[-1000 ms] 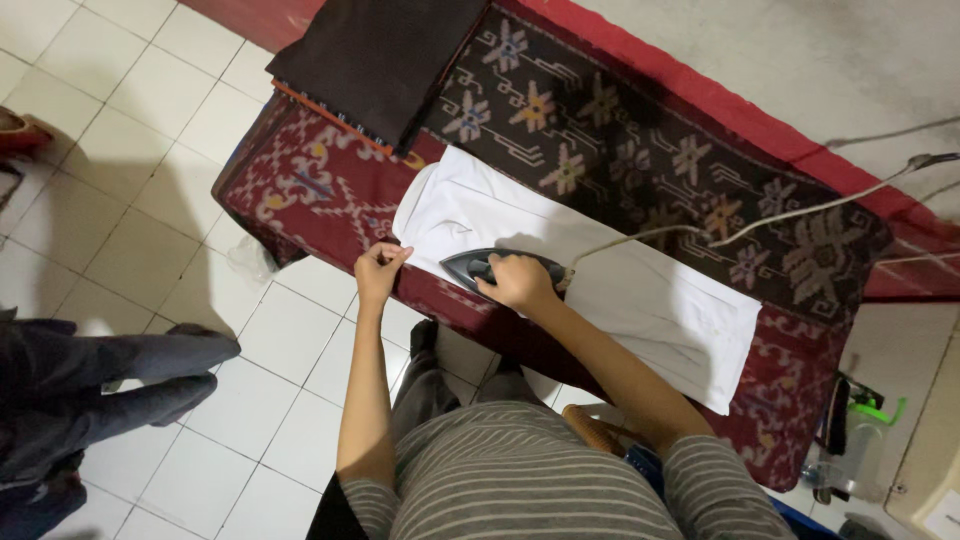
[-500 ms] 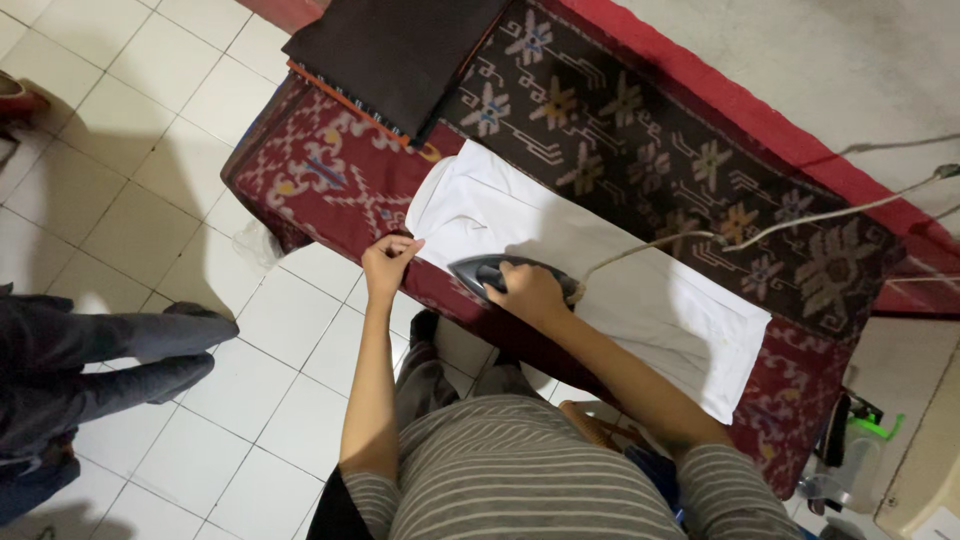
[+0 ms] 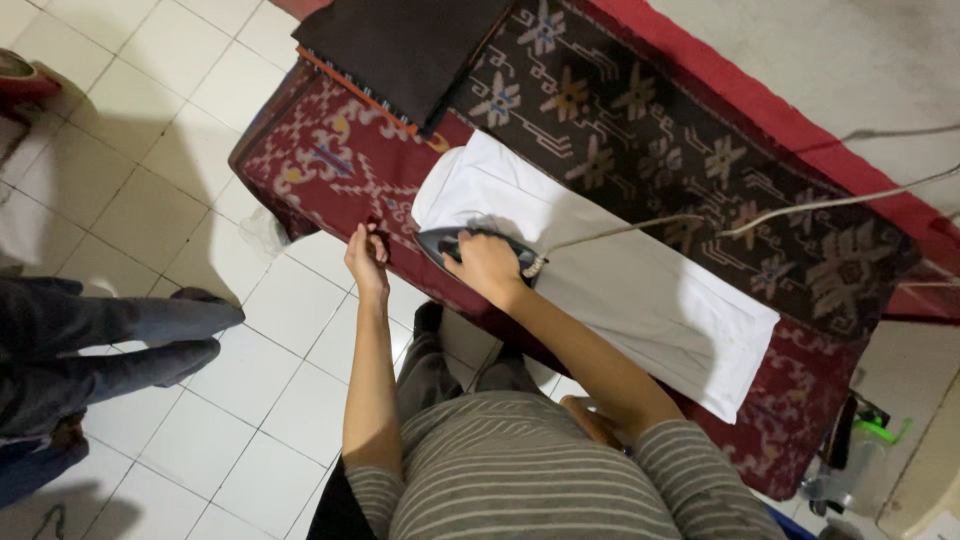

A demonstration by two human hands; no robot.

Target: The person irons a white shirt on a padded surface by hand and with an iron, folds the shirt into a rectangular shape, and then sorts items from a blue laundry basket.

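A white garment (image 3: pixel 640 290) lies flat along a surface covered by a patterned red and dark cloth (image 3: pixel 620 120). My right hand (image 3: pixel 487 265) grips the handle of a dark iron (image 3: pixel 440 243) that rests on the garment's near left end. The iron's grey cord (image 3: pixel 700 215) runs off to the right. My left hand (image 3: pixel 366 260) sits at the cloth's near edge, left of the iron, with its fingers curled against the red fabric. What those fingers pinch is not clear.
A folded black cloth (image 3: pixel 400 45) lies at the far left end of the surface. Another person's legs in dark trousers (image 3: pixel 100 340) stand on the white tiled floor (image 3: pixel 130 180) at left. A bottle with a green part (image 3: pixel 865 445) stands lower right.
The iron and my right hand stay on the garment's left end. My left hand has slipped off the garment's corner down to the cloth's near edge. The head view shifted slightly.
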